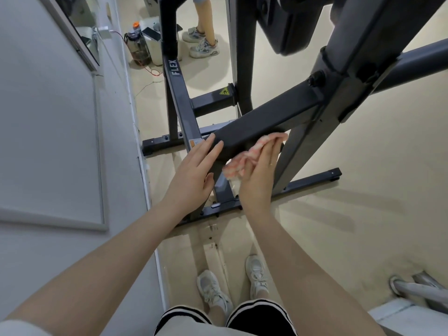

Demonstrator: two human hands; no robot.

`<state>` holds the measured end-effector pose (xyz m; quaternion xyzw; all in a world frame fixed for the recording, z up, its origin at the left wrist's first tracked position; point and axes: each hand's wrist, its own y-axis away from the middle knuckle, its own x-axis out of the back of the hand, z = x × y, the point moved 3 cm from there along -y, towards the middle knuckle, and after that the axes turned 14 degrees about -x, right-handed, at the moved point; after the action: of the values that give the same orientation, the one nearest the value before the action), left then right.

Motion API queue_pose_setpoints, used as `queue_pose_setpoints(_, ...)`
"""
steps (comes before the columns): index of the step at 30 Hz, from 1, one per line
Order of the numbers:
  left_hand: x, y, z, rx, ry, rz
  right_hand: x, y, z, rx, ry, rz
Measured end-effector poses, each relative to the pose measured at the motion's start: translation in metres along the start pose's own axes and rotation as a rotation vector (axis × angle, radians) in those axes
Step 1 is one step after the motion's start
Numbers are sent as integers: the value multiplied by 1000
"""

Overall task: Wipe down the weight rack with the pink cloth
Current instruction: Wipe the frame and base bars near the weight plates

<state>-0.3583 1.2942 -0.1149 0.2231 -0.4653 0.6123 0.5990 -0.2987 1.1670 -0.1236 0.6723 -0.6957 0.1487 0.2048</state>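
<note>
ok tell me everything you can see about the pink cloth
The pink cloth is a soft, bunched fabric, pink with paler whitish patches. It is crumpled rather than spread flat, running from just below the dark rack bar up along that bar's lower edge. The right hand presses it against the bar with nearly straight fingers, covering much of it. The left hand rests on the bar's end, apart from the cloth. Its full size cannot be told.

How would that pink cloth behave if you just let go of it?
The crumpled pink cloth looks soft and floppy: it bunches and droops below the right hand pressing it against the dark metal rack bar. It is probably light and would likely drop limply, not roll.
</note>
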Motion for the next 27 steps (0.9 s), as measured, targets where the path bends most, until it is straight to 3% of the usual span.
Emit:
queue_pose_setpoints(3, -4, -9, -1, 5, -38, -5, 17, -26, -3, -80, -60, 145)
queue_pose_setpoints(5, -7, -11, -1, 13, -38, 3, 15, -28, -5, -132, -90, 139)
queue_pose_setpoints(11, -7, -6, -9, -52, 64, 77, -29, 10, 5, -295, -306, -221)
queue_pose_setpoints(14, -12, 5, -22, 101, 142, 169, -20, -11, 18, -267, -351, -256)
queue_pose_setpoints(18, -39, 31, -35, 349, 296, 129, -26, -18, 28, -174, -215, -477)
queue_pose_setpoints(27, -97, 75, -54, 519, 361, 90, -84, -5, 99, -213, 7, -766)
